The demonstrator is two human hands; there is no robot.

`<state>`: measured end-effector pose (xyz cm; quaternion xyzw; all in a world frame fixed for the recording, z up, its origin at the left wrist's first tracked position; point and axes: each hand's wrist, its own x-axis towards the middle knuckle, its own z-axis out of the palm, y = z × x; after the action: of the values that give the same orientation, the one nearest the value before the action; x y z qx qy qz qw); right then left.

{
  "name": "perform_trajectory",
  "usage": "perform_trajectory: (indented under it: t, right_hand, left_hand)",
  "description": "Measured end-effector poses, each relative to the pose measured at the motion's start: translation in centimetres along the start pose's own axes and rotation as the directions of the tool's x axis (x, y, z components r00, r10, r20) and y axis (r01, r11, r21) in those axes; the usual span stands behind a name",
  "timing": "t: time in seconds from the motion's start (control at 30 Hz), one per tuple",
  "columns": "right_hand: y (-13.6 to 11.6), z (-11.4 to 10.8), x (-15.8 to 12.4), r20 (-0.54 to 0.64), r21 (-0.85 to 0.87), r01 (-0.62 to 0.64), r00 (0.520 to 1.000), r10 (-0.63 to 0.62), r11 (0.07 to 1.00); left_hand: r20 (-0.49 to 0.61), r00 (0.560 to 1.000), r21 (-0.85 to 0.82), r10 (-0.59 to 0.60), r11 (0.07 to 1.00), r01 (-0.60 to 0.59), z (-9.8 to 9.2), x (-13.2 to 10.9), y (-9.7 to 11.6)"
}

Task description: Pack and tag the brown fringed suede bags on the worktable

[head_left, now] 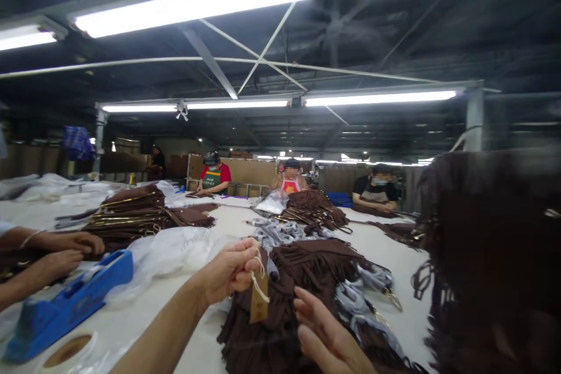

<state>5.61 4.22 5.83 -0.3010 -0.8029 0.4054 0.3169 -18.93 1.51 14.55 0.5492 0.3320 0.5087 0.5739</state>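
My left hand (232, 269) is closed in a pinch on the white string of a brown hang tag (259, 302), which dangles below the fingers. Beneath the tag lies a dark brown fringed bag (252, 342) on the table. My right hand (322, 327) hovers over the bag's right side, its fingers apart and holding nothing. Grey-wrapped straps (350, 298) with gold rings lie just beyond that hand. Farther back, another fringed brown piece (315, 254) rests among more wrapped straps (283, 232).
A blue tape dispenser (74, 307) and a tape roll (68, 353) stand at left, near a co-worker's hands (65, 251). Clear plastic bags (175, 257) lie beside them. Brown bag stacks (131, 216) sit behind. Dark fringed material (495, 257) looms close at right. Several people work across the table.
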Motion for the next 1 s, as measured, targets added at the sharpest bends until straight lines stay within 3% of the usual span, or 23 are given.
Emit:
perform_trajectory:
  t: [0.07, 0.13, 0.27, 0.4, 0.63, 0.83, 0.9, 1.0]
  right_hand:
    - [-1.1, 1.0, 0.3, 0.011, 0.325, -0.007, 1.0, 0.003, 0.946]
    - [-2.1, 2.1, 0.1, 0.066, 0.514, -0.011, 0.997, -0.027, 0.858]
    - [-4.1, 2.8, -1.6, 0.17, 0.667, -0.155, 0.984, 0.054, 0.729]
    - [-4.3, 2.1, -3.7, 0.267, 0.79, -0.296, 0.954, 0.133, 0.536]
    - [-2.2, 1.6, -5.5, 0.283, 0.7, -0.329, 0.943, 0.177, 0.633]
    - [-3.5, -3.0, -7.5, 0.155, 0.769, -0.246, 0.967, 0.202, 0.59]
    - [-3.7, -4.2, -8.1, 0.121, 0.792, -0.208, 0.975, 0.187, 0.574]
    - [-3.4, -5.6, -8.9, 0.075, 0.809, -0.166, 0.981, 0.181, 0.564]
  left_hand:
    - [0.071, 0.997, -0.128, -0.004, 0.992, 0.013, 2.0, -0.6, -1.5]
    - [0.119, 0.993, -0.214, -0.019, 0.976, 0.045, 3.5, -1.0, -3.0]
    - [0.103, 0.992, -0.138, -0.078, 0.986, 0.092, 5.8, -2.0, -4.7]
    - [0.07, 0.994, 0.002, -0.082, 0.997, 0.082, 7.6, -2.6, -4.8]
    - [-0.023, 0.999, 0.223, -0.027, 0.974, 0.032, 9.3, -2.9, -4.0]
    - [0.047, 0.96, 0.546, -0.276, 0.812, 0.207, 9.3, -3.9, -3.6]
    - [0.09, 0.955, 0.551, -0.284, 0.813, 0.19, 9.5, -4.1, -3.9]
    - [0.107, 0.966, 0.392, -0.234, 0.903, 0.175, 9.5, -4.1, -4.6]
